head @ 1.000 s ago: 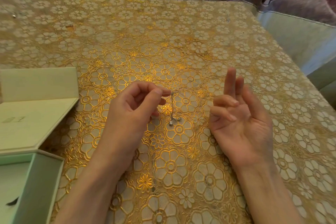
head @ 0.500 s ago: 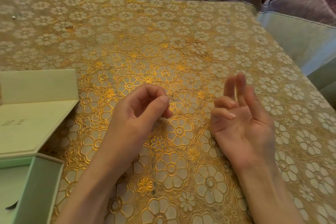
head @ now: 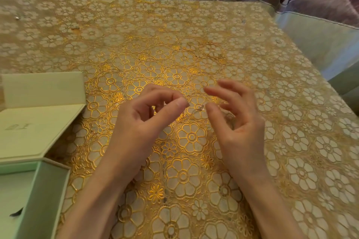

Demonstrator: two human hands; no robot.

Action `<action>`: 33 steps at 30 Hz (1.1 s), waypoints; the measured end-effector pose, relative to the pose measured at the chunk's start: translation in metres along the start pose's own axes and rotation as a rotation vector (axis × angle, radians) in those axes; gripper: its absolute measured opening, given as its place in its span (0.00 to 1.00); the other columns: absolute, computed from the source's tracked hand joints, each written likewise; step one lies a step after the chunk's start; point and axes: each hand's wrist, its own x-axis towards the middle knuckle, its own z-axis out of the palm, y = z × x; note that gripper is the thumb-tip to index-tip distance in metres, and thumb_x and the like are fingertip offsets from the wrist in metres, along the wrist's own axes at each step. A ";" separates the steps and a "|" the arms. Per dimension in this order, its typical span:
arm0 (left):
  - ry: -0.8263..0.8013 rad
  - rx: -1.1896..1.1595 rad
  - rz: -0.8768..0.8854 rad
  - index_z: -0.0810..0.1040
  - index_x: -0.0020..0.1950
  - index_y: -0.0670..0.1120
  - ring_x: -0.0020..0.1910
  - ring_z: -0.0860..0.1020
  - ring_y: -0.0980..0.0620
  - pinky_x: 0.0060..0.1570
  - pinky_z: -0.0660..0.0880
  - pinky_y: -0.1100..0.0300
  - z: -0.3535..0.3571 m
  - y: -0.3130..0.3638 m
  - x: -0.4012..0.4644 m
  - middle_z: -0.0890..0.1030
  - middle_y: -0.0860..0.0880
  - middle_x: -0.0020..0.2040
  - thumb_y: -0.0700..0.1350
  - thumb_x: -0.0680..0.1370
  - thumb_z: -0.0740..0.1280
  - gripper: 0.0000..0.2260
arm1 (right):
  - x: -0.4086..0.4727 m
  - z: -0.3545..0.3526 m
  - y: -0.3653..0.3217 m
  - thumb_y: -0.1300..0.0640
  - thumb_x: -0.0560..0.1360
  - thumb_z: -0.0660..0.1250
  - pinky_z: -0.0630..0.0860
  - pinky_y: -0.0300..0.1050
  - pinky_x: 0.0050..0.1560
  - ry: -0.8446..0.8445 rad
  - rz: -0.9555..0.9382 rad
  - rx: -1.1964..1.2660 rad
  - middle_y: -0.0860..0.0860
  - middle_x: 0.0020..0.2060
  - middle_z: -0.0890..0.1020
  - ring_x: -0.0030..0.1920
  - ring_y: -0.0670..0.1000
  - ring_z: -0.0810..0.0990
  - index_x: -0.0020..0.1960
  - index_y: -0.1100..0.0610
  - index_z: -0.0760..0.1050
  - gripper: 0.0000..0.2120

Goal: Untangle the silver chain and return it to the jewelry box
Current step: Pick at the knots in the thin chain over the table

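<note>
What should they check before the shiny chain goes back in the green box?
1. Left hand has a grip on the silver chain: ok, thumb and finger pinch together.
2. Right hand has a grip too: cannot tell, fingers blurred beside the chain.
3. Chain untangled: cannot tell, too thin and small.
4. Jewelry box open: ok, lid folded back.
5. Box near the left hand: ok.

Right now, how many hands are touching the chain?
1 for certain: the left hand pinches the chain above the table. The right hand is beside its small bright end, fingers blurred, so contact there can't be told.
</note>
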 end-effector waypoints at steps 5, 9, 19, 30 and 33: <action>0.019 0.016 -0.042 0.82 0.40 0.53 0.44 0.73 0.46 0.43 0.67 0.61 0.003 -0.002 -0.002 0.78 0.51 0.41 0.54 0.68 0.68 0.07 | -0.003 0.003 -0.005 0.52 0.69 0.69 0.69 0.37 0.50 -0.177 -0.027 0.069 0.46 0.48 0.78 0.50 0.43 0.76 0.49 0.46 0.78 0.09; -0.002 0.008 -0.036 0.83 0.40 0.54 0.42 0.72 0.51 0.41 0.67 0.67 0.006 -0.002 -0.002 0.78 0.49 0.39 0.54 0.68 0.68 0.07 | -0.002 0.001 -0.004 0.52 0.68 0.70 0.66 0.31 0.41 -0.185 0.023 0.156 0.45 0.43 0.78 0.39 0.40 0.73 0.46 0.46 0.80 0.07; -0.041 0.031 -0.051 0.83 0.45 0.55 0.45 0.78 0.48 0.43 0.72 0.59 0.005 -0.002 -0.001 0.83 0.52 0.44 0.51 0.68 0.71 0.07 | 0.000 0.001 -0.004 0.54 0.68 0.69 0.69 0.35 0.36 -0.153 0.097 0.279 0.43 0.37 0.79 0.37 0.41 0.75 0.38 0.46 0.78 0.02; -0.031 0.102 -0.025 0.81 0.44 0.55 0.33 0.70 0.61 0.32 0.65 0.68 0.005 -0.006 0.001 0.77 0.58 0.36 0.51 0.66 0.72 0.07 | 0.004 -0.008 -0.004 0.55 0.68 0.67 0.70 0.36 0.36 -0.132 0.265 0.565 0.49 0.33 0.82 0.36 0.47 0.78 0.38 0.50 0.77 0.01; -0.048 0.224 0.002 0.80 0.42 0.55 0.31 0.67 0.62 0.32 0.62 0.73 0.008 -0.007 0.000 0.75 0.61 0.34 0.48 0.67 0.70 0.05 | 0.005 -0.009 -0.004 0.54 0.67 0.67 0.69 0.38 0.35 -0.118 0.305 0.601 0.48 0.33 0.81 0.36 0.47 0.77 0.37 0.49 0.78 0.02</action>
